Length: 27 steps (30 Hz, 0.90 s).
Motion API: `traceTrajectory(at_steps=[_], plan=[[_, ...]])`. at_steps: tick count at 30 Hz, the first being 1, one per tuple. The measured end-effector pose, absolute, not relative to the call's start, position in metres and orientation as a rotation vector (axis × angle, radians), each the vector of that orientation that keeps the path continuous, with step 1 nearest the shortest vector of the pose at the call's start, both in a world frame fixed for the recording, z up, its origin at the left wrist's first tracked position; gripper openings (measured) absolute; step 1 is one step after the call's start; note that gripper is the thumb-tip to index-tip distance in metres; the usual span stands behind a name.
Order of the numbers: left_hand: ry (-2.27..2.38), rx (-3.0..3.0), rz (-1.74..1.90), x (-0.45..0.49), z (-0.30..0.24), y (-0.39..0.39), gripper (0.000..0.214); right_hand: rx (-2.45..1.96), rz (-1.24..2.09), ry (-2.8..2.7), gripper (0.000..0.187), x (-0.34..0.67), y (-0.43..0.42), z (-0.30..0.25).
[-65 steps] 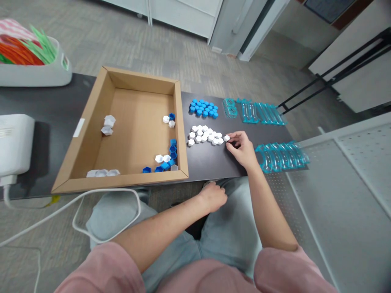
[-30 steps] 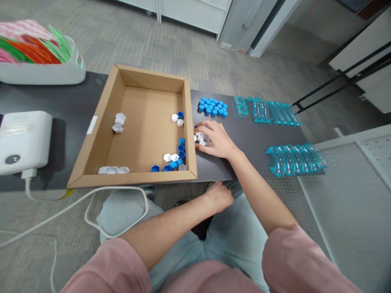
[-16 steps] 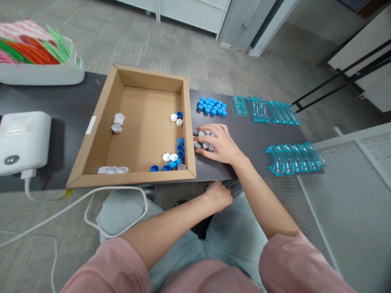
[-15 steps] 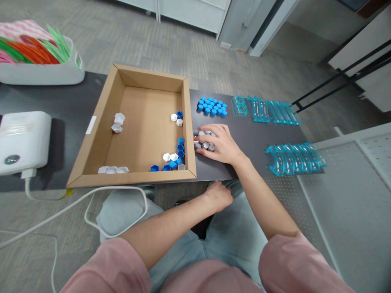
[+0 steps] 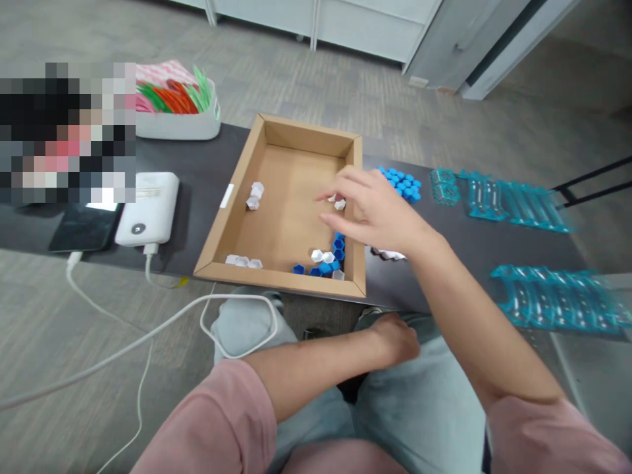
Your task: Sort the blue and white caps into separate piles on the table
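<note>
My right hand (image 5: 368, 205) is over the right side of a shallow cardboard box (image 5: 281, 284), thumb and fingers apart, with nothing visible between them. Partly behind its fingers is a white hexagonal piece (image 5: 340, 205) in the box. Blue hexagonal pieces (image 5: 338, 247) lie along the box's near right corner, beside white hexagonal pieces (image 5: 322, 257). More white pieces rest at the left wall and in a row (image 5: 243, 262) at the near left. A pile of white pieces (image 5: 390, 255) shows partly beneath my right wrist. My left hand (image 5: 396, 340) rests curled closed on my lap.
Blue hexagonal pieces (image 5: 407, 187) are heaped right of the box. Farther right lie transparent teal plastic parts (image 5: 523, 203) and a second teal row (image 5: 557, 299). Leftward are a white power bank (image 5: 151, 207), a phone (image 5: 81, 227), cables (image 5: 187, 306) and a bin of colourful strips (image 5: 187, 125).
My right hand has lifted off the white pile and moved left over the box, its fingers spreading. The camera view has swung left. My left hand stays on my lap.
</note>
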<state>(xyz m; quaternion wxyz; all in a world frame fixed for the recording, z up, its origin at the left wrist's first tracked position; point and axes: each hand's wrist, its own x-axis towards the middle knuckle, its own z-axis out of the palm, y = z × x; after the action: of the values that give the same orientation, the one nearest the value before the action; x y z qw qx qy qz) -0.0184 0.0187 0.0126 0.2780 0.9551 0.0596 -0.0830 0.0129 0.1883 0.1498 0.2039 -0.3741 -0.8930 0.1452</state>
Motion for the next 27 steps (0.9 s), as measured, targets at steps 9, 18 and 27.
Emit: traceTrajectory(at_steps=[9,18,27], plan=[[0.118,2.652,-0.114,-0.033,0.018,0.026,0.036,-0.939,0.458,-2.951,0.026,-0.126,0.272,0.134],[0.171,2.605,-0.187,-0.024,0.02,0.019,0.032,-0.693,0.641,-2.948,0.023,-0.092,0.213,0.132],[0.151,2.647,-0.147,-0.031,0.014,0.017,0.021,-1.213,0.516,-2.153,0.02,0.091,0.152,0.146]])
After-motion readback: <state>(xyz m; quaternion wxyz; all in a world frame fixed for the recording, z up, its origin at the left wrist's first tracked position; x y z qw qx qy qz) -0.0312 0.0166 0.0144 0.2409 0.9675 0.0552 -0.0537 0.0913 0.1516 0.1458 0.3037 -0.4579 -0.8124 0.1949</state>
